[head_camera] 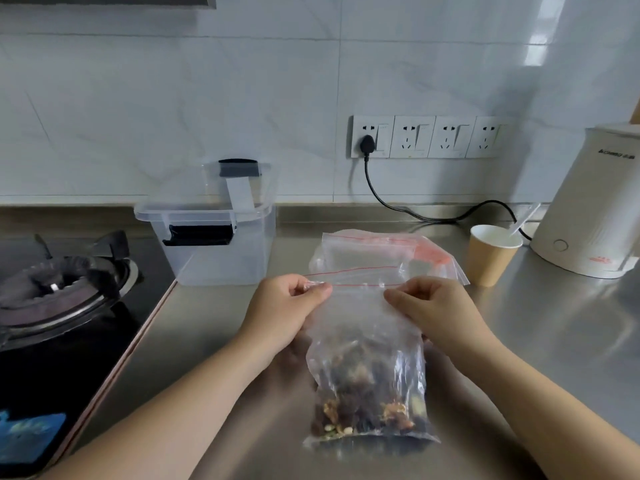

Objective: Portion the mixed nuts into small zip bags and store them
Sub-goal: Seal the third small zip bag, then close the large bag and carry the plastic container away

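The zip bag of mixed nuts (369,386) stands upright on the steel bench (554,341), its long axis running from the nuts piled at the near, bottom end up to the red-lined zip strip (356,284) at the far, top end. That strip lies crosswise, left to right, and both hands meet it there: the left hand (287,306) pinches the left corner of the strip between thumb and curled fingers (313,287), and the right hand (433,306) pinches the right end in the same way, fingers (403,292) closed tight on the plastic. Neither hand is nearer; they sit level, one at each end of the seal. Whether the zip is already parted or pressed shut cannot be told. Just beyond the bag lies a stack of empty zip bags (398,247); a clear storage box (221,244) with its lid tilted stands to the far left of them, and a paper cup (491,258) to the right.
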